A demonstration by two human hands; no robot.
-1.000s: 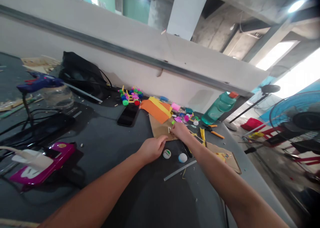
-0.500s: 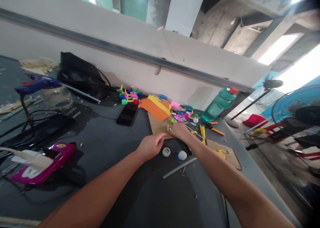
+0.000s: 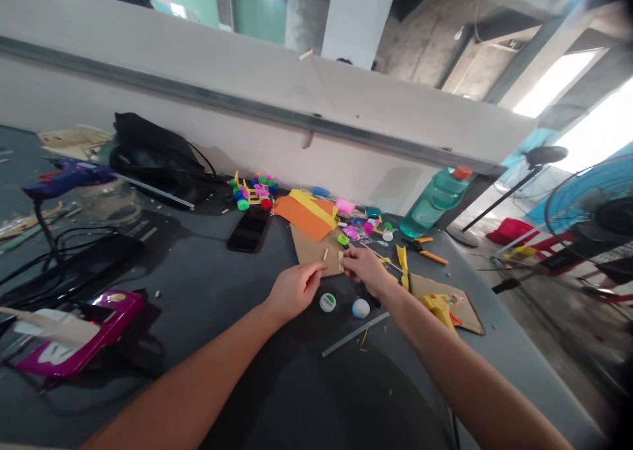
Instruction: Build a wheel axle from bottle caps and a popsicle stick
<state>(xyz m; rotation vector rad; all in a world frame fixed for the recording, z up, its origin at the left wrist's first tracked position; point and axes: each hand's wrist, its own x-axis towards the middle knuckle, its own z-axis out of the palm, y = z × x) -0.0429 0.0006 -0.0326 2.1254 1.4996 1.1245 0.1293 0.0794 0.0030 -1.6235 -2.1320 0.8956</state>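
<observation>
My right hand [image 3: 364, 270] is nearly closed and pinches a small wooden stick [image 3: 341, 261] above the brown cardboard [image 3: 311, 252], near the middle of the frame. My left hand [image 3: 294, 292] is half open, holds nothing I can see, and is just beside the stick. A round cap [image 3: 327, 302] and a pale ball [image 3: 361, 308] lie on the bench [image 3: 208, 292] below my hands.

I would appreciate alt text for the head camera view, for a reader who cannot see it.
The right hand pinches a small wooden stick above brown cardboard on a dark worktable, with the left hand close by. Orange paper, a phone and a glue gun lie nearby.
</observation>
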